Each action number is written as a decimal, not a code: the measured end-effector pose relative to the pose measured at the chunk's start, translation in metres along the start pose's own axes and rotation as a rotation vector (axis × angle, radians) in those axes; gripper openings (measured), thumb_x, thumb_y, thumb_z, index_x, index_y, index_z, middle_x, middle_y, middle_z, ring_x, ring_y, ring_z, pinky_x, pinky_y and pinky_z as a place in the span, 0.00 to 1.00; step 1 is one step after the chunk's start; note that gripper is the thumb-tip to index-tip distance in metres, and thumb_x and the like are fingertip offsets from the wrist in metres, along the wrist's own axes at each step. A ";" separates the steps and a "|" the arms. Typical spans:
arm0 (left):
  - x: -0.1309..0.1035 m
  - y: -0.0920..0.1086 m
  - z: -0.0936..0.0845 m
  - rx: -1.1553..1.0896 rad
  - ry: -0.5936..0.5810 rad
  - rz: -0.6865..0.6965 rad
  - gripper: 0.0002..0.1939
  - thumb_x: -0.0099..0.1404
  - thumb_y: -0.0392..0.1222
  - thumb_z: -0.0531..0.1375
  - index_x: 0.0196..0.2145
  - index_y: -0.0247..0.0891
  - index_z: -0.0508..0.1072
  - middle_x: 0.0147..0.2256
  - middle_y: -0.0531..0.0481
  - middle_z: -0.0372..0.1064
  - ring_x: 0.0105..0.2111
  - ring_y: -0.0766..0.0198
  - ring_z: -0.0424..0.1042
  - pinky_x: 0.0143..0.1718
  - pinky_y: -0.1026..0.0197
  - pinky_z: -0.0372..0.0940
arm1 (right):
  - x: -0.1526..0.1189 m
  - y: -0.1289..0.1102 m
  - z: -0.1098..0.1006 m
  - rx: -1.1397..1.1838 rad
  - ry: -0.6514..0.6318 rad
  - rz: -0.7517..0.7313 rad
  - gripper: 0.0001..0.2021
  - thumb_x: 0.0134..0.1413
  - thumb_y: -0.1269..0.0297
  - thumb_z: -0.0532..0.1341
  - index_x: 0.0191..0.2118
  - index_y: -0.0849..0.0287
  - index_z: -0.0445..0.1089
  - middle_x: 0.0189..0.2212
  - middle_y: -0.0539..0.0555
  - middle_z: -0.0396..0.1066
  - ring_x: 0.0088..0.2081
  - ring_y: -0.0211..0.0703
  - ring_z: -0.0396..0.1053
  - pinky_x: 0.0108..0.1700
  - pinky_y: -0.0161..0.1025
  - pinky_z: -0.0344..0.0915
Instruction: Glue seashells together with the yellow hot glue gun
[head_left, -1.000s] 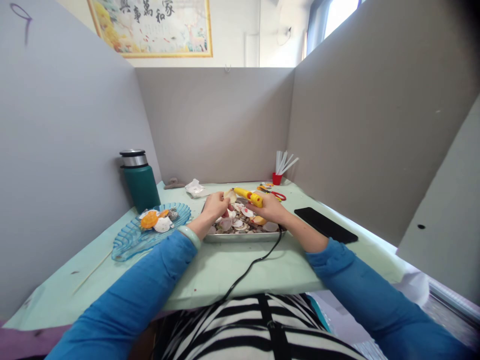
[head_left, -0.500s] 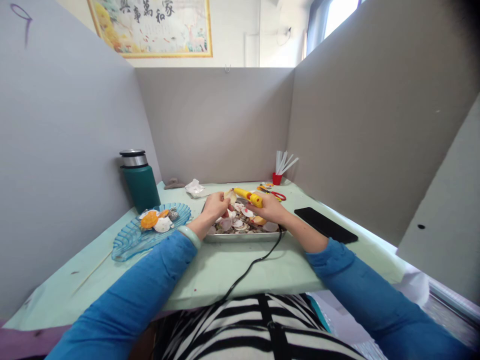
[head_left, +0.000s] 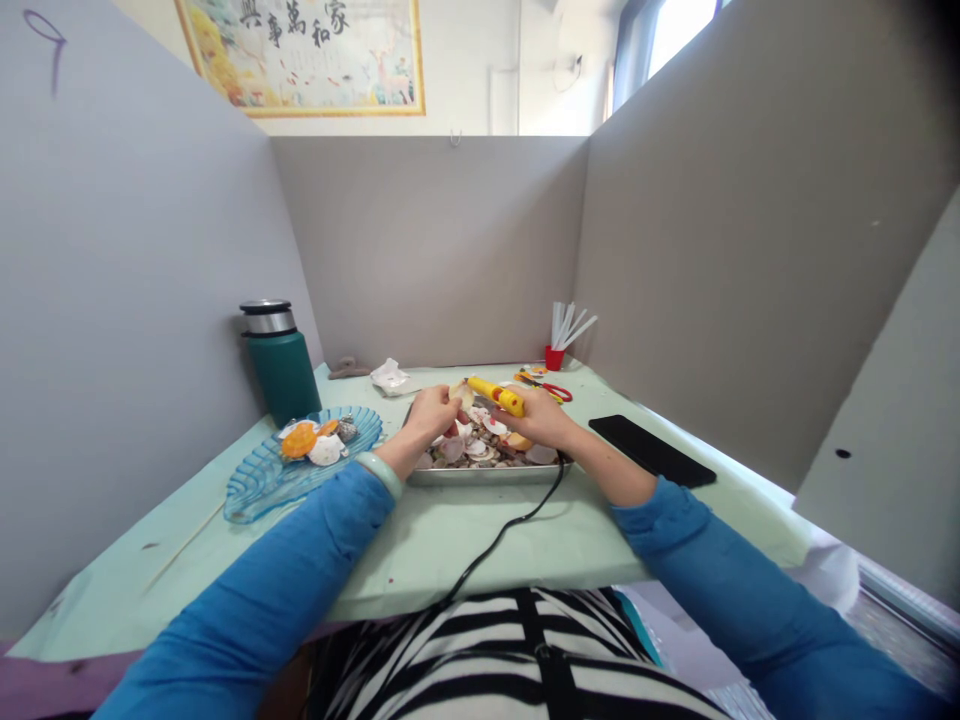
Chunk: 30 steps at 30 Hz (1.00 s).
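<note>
Over the metal tray (head_left: 491, 478) of shells and small stones, my left hand (head_left: 435, 415) pinches a pale yellowish shell (head_left: 461, 393). My right hand (head_left: 544, 418) is wrapped round a yellow glue gun (head_left: 496, 394), its dark tip pointing left at the shell's edge; whether they touch is too small to tell. A black cord (head_left: 499, 535) runs from near my right hand over the tray's edge and down toward my lap. White, pinkish and orange shells (head_left: 480, 445) lie in the tray below both hands.
At left are a blue shell-shaped plate (head_left: 255, 490) holding orange and white shells, a green bottle (head_left: 283, 370) and a thin stick (head_left: 184, 545). Behind sit crumpled white wrapping (head_left: 388, 376), red-handled scissors (head_left: 556, 391) and a red cup (head_left: 554, 358) of glue sticks. A black phone (head_left: 651, 450) lies right.
The yellow glue gun has turned very slightly in my right hand. Its tip stays by the shell, and my left hand has barely moved.
</note>
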<state>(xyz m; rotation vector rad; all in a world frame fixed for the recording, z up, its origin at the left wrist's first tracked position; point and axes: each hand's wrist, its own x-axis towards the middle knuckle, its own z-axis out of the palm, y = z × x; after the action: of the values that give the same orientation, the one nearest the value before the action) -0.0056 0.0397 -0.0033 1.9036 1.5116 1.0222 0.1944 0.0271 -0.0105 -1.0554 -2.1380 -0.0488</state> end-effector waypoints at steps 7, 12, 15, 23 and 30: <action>0.002 -0.002 0.001 -0.014 -0.009 0.007 0.04 0.57 0.35 0.51 0.30 0.34 0.65 0.25 0.48 0.74 0.14 0.71 0.65 0.17 0.69 0.59 | 0.000 0.002 0.001 -0.020 -0.013 0.003 0.13 0.51 0.54 0.58 0.31 0.60 0.67 0.25 0.50 0.66 0.26 0.37 0.61 0.29 0.32 0.51; 0.002 -0.004 0.001 0.010 -0.024 0.021 0.05 0.57 0.36 0.51 0.30 0.34 0.66 0.26 0.48 0.74 0.14 0.72 0.65 0.17 0.70 0.59 | 0.000 0.003 0.002 -0.038 -0.015 -0.009 0.14 0.52 0.53 0.58 0.31 0.60 0.67 0.24 0.50 0.66 0.26 0.37 0.61 0.29 0.32 0.51; 0.003 -0.006 0.001 0.027 -0.035 0.026 0.05 0.58 0.36 0.52 0.31 0.35 0.66 0.26 0.48 0.75 0.14 0.72 0.65 0.17 0.70 0.59 | 0.000 0.004 0.002 -0.041 -0.012 -0.016 0.14 0.52 0.52 0.57 0.30 0.59 0.66 0.24 0.50 0.65 0.26 0.37 0.61 0.29 0.32 0.51; 0.002 -0.004 0.001 0.011 -0.033 0.010 0.05 0.58 0.36 0.51 0.31 0.34 0.66 0.26 0.48 0.74 0.14 0.72 0.65 0.16 0.70 0.59 | 0.000 0.004 0.004 -0.047 -0.006 -0.018 0.13 0.52 0.53 0.58 0.31 0.59 0.66 0.25 0.50 0.67 0.26 0.37 0.62 0.29 0.32 0.52; 0.003 -0.005 0.001 0.017 -0.030 0.000 0.04 0.58 0.35 0.51 0.30 0.35 0.65 0.26 0.48 0.74 0.14 0.71 0.65 0.16 0.70 0.59 | 0.000 0.002 0.002 -0.051 -0.009 -0.010 0.14 0.52 0.52 0.58 0.30 0.60 0.66 0.24 0.51 0.66 0.26 0.37 0.61 0.28 0.32 0.51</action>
<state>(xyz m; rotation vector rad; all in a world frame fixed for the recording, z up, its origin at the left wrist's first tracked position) -0.0072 0.0443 -0.0073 1.9226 1.5082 0.9791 0.1942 0.0288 -0.0124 -1.0759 -2.1606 -0.1038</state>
